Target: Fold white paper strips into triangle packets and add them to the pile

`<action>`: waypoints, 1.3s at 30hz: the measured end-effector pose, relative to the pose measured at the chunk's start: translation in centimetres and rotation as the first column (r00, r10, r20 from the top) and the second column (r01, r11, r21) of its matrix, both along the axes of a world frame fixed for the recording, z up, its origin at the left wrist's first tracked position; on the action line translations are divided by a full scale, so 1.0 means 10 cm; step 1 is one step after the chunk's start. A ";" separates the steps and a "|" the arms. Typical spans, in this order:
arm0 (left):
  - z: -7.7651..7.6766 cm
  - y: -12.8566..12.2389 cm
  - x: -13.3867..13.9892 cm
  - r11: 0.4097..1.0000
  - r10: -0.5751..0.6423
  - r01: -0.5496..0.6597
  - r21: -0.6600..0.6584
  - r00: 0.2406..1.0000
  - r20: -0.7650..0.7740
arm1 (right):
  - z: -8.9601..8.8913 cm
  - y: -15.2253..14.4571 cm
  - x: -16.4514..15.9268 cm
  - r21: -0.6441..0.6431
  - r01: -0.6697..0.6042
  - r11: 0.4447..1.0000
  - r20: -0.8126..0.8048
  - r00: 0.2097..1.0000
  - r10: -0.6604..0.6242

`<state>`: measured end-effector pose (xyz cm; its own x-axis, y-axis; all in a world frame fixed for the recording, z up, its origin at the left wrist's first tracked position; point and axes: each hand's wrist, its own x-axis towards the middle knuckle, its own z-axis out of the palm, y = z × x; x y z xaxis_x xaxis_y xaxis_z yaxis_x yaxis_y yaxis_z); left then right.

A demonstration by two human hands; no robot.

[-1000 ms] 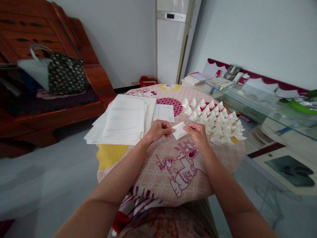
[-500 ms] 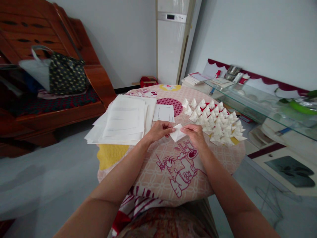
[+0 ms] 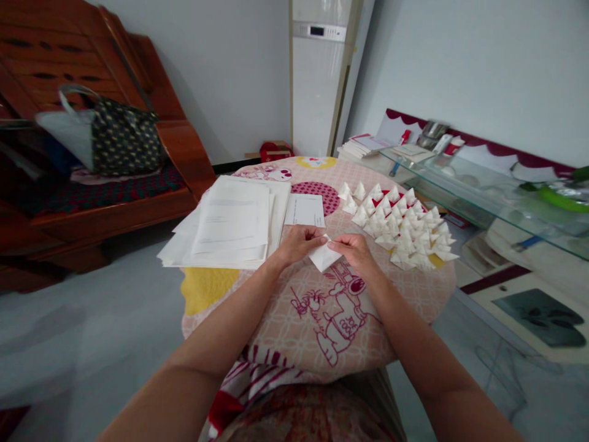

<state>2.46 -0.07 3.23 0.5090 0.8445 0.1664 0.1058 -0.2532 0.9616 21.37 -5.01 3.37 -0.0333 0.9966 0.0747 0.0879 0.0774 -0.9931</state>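
A small folded piece of white paper point(image 3: 323, 259) is pinched between my two hands, just above the patterned tablecloth point(image 3: 276, 319). My left hand point(image 3: 301, 242) grips its upper left side with thumb and fingers. At its upper right edge, my right hand point(image 3: 353, 248) pinches it the same way. Beyond my hands lies a printed white sheet point(image 3: 304, 210). To the left is a stack of larger papers point(image 3: 232, 221). Several pointed folded paper pieces point(image 3: 398, 227) stand close together in rows on the right.
A glass shelf unit point(image 3: 497, 202) with papers and small items stands right of the round table. On the left, a wooden bench point(image 3: 179, 153) holds a dotted bag point(image 3: 124, 138). A tall white cabinet-like unit point(image 3: 317, 86) is behind the table.
The folded paper has turned and its lower corner has shifted slightly left and down. My right hand has moved left, bringing its fingertips closer to my left hand.
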 end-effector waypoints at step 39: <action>0.01 0.01 0.05 0.928 0.368 -0.341 -0.152 0.904 0.218 | -0.02 -0.07 -0.14 -0.254 -0.243 0.936 -0.177 0.963 0.202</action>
<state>2.94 0.05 3.29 0.1294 0.9812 0.1429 -0.0658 -0.1353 0.9886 19.99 -5.76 3.17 -0.2658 0.9477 -0.1765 -0.0474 -0.1957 -0.9795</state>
